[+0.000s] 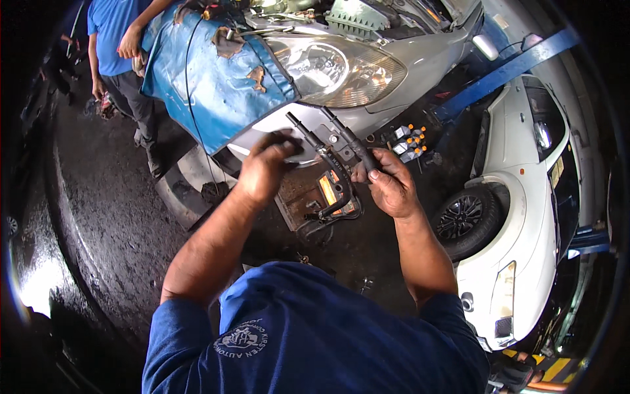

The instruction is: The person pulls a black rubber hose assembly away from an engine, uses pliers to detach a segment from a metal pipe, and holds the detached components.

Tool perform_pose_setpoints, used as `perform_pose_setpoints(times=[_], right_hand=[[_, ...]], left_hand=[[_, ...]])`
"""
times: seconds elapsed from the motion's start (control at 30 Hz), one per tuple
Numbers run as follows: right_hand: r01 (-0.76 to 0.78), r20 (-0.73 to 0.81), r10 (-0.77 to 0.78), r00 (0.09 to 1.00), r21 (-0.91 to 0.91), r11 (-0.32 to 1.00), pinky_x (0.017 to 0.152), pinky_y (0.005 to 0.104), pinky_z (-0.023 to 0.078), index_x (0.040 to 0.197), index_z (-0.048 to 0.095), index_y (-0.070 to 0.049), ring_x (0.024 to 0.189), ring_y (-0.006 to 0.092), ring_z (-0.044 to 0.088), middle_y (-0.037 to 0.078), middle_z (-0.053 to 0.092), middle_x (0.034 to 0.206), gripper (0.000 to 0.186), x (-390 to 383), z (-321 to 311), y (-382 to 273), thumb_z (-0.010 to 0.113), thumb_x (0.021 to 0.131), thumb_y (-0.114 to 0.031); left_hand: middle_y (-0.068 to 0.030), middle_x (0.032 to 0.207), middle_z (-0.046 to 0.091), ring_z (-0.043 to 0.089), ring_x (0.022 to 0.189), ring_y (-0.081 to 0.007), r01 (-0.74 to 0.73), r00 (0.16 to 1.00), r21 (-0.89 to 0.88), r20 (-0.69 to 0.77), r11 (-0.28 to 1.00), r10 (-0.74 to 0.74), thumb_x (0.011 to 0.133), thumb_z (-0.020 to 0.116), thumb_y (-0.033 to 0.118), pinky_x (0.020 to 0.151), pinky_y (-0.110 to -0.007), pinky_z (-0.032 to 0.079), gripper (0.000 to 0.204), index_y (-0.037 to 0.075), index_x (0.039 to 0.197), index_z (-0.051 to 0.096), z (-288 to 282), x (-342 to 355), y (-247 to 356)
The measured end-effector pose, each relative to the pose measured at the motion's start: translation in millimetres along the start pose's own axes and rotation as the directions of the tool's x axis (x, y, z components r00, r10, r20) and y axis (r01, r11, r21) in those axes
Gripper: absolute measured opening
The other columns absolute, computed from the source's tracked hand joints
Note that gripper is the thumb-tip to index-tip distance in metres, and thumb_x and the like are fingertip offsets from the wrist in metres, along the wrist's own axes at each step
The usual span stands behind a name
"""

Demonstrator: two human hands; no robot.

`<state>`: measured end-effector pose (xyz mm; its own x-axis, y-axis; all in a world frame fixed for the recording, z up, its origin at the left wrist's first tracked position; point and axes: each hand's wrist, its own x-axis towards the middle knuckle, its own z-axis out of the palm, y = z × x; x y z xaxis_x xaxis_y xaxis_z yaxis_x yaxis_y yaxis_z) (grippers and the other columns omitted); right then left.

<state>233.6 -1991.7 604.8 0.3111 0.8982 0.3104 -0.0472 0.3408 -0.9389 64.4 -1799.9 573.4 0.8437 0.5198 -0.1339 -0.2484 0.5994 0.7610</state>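
My right hand [392, 182] is closed round the lower part of a black coolant hose assembly [357, 146]. Two straight pipe ends point up and to the left, joined by a flat bracket with a round hole. From one pipe a curved rubber hose [341, 180] hangs down in front of a car battery. Just left of the assembly is my left hand [266, 167], its fingers dark and smeared by motion. Whether it touches the pipe or holds anything cannot be made out.
Ahead stands a silver car with its headlight [335, 69] and a torn blue fender cover [220, 85]. The battery [335, 190] sits below my hands, near several small bottles [410, 141]. A white car [518, 197] and blue lift arm [505, 72] are right; a person [121, 59] stands left.
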Motion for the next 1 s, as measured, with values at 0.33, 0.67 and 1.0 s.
perform_pose_setpoints(times=[0.33, 0.67, 1.0], right_hand=[[-0.022, -0.171, -0.028, 0.985, -0.285, 0.958, 0.081, 0.0337, 0.048, 0.124, 0.041, 0.003, 0.089, 0.018, 0.057, 0.012, 0.059, 0.093, 0.04, -3, 52, 4, 0.058, 0.089, -0.005], [0.073, -0.103, -0.112, 0.988, -0.323, 0.944, 0.083, 0.0302, 0.049, 0.126, 0.037, 0.002, 0.094, 0.0152, 0.058, 0.016, 0.056, 0.116, 0.047, 11, 91, 3, 0.059, 0.085, 0.005], [0.048, -0.25, -0.12, 0.961, -0.276, 0.96, 0.078, 0.029, 0.049, 0.125, 0.039, 0.005, 0.088, 0.0147, 0.06, 0.012, 0.062, 0.095, 0.038, 14, 78, 8, 0.052, 0.091, -0.003]], left_hand=[[-0.0109, 0.103, 0.06, 0.06, 0.097, -0.0226, 0.085, 0.965, -0.335, 0.263, 0.938, 0.007, 0.091, 0.059, 0.011, 0.09, -0.037, 0.049, 0.028, -0.001, 0.115, 0.05, 19, 3, 3], [-0.016, 0.096, 0.061, 0.059, 0.092, -0.0276, 0.187, 0.904, -0.457, 0.427, 0.87, 0.03, 0.083, 0.064, 0.035, 0.082, -0.043, 0.048, 0.052, -0.005, 0.116, 0.052, 12, 17, 8], [-0.0121, 0.105, 0.063, 0.063, 0.093, -0.0241, 0.206, 0.879, -0.5, 0.472, 0.841, 0.065, 0.089, 0.058, 0.006, 0.085, -0.038, 0.051, 0.025, -0.002, 0.113, 0.056, 10, 20, 19]])
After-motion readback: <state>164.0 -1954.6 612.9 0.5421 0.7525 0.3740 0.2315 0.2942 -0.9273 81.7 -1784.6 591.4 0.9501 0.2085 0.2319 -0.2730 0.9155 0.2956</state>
